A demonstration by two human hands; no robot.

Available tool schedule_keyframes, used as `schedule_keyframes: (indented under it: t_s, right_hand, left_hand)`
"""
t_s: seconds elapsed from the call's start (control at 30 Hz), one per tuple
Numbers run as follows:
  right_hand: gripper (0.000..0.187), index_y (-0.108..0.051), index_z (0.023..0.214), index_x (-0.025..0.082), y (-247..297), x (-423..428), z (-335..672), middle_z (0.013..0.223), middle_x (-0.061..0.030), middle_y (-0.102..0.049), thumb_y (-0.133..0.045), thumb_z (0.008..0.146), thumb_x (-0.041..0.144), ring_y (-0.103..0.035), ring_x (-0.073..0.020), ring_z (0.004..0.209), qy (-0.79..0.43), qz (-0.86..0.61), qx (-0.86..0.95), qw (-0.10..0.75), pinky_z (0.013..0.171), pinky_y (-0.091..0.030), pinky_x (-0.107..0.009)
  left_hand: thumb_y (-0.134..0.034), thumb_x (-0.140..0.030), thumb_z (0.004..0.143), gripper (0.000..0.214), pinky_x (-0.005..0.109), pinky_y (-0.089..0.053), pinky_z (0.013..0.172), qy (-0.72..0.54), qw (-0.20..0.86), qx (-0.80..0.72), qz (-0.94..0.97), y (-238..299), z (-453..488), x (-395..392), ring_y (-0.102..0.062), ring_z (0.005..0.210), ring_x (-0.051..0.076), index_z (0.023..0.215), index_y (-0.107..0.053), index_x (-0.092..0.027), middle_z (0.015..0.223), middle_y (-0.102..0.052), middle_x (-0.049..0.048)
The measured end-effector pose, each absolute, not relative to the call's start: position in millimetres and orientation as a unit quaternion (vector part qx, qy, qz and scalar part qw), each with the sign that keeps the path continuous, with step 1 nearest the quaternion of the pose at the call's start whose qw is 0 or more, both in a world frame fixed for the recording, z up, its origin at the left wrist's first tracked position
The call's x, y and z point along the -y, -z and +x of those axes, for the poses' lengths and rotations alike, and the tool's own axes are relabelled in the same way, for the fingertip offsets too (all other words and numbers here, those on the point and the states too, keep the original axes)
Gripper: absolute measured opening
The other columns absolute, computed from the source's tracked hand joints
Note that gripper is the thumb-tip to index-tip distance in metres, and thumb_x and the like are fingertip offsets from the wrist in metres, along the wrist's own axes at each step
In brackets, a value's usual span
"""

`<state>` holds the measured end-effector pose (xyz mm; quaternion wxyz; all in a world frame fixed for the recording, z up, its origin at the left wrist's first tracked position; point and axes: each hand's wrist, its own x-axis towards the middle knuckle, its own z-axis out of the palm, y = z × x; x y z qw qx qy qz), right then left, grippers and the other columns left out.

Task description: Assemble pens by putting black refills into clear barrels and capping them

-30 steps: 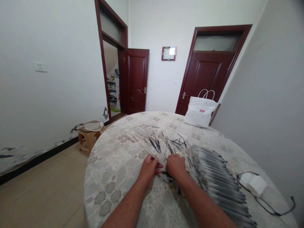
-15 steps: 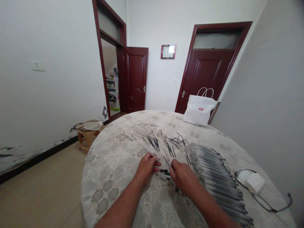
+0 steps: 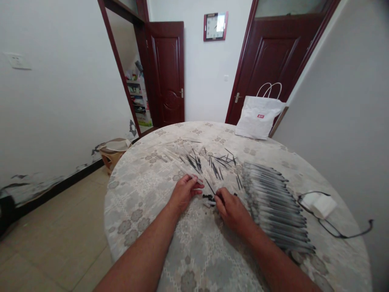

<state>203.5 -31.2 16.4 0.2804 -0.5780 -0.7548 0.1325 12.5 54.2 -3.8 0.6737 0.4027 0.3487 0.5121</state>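
Between the fingertips of my left hand [image 3: 184, 191] is a pale, see-through pen barrel [image 3: 195, 177]. My right hand [image 3: 229, 209] is closed, its thumb and forefinger pinching the end of a thin dark pen refill [image 3: 210, 187] that points up and left. Small black pen caps [image 3: 208, 196] lie on the cloth between the two hands. Beyond them, dark refills [image 3: 216, 168] are scattered with several clear barrels [image 3: 170, 156]. To the right of my right hand, a long row of pens [image 3: 273, 205] with dark ends lies side by side, partly behind my forearm.
A round table with a patterned cloth [image 3: 136, 194] fills the foreground. Eyeglasses [image 3: 330, 227] and a white folded wad [image 3: 323, 206] lie at the right. A white paper bag [image 3: 258, 117] stands at the back edge. A stool [image 3: 114, 152] is by the left wall.
The view has tipped downward, so table and hands sit higher or show more. Both hands stay near the black caps; the barrel remains in my left hand and the refill shows more plainly at my right fingertips.
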Motion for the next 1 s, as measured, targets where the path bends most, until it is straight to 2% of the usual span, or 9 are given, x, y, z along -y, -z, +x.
schedule_keyframes:
  t_s: [0.2,0.3,0.67,0.87,1.0]
  right_hand:
    - [0.016,-0.056,0.108,0.021,-23,35,206,0.1,-0.0064,-0.07,-0.044,0.1,0.026,-0.065,-0.0182,0.083,-0.056,-0.613,0.773,0.157,0.068,-0.036,-0.026]
    - [0.015,-0.057,0.108,0.021,-24,35,208,0.1,-0.0061,-0.07,-0.044,0.101,0.027,-0.066,-0.0185,0.081,-0.028,-0.623,0.774,0.113,0.065,-0.034,-0.027]
    - [0.014,-0.057,0.107,0.021,-32,34,211,0.099,-0.0067,-0.07,-0.045,0.101,0.027,-0.066,-0.0185,0.082,-0.02,-0.628,0.775,0.068,0.064,-0.033,-0.027]
    - [0.016,-0.059,0.105,0.022,-31,34,210,0.1,-0.005,-0.068,-0.044,0.102,0.027,-0.065,-0.0183,0.081,-0.019,-0.617,0.781,0.091,0.065,-0.036,-0.027]
    - [0.021,-0.062,0.104,0.02,-26,33,208,0.1,-0.0077,-0.065,-0.041,0.101,0.022,-0.062,-0.0186,0.09,-0.044,-0.581,0.786,0.206,0.078,-0.042,-0.026]
  left_hand:
    - [-0.079,-0.038,0.078,0.032,0.029,-0.058,0.063,-0.526,0.687,-0.347,0.362,-2,12,-53,-0.071,0.078,0.019,0.091,-0.059,-0.016,0.09,-0.071,0.006]
    - [-0.079,-0.037,0.078,0.032,0.029,-0.058,0.064,-0.532,0.691,-0.346,0.345,-4,12,-53,-0.072,0.077,0.019,0.091,-0.058,-0.016,0.09,-0.071,0.0058]
    - [-0.078,-0.038,0.079,0.032,0.028,-0.058,0.063,-0.522,0.689,-0.35,0.36,-5,12,-53,-0.072,0.076,0.018,0.091,-0.057,-0.017,0.09,-0.07,0.0049]
    - [-0.077,-0.038,0.08,0.031,0.029,-0.058,0.065,-0.466,0.68,-0.353,0.442,-3,13,-49,-0.073,0.077,0.02,0.093,-0.061,-0.016,0.096,-0.072,0.0082]
    - [-0.08,-0.036,0.078,0.032,0.032,-0.059,0.068,-0.429,0.706,-0.343,0.447,-3,18,-42,-0.074,0.079,0.023,0.091,-0.06,-0.015,0.091,-0.073,0.0104]
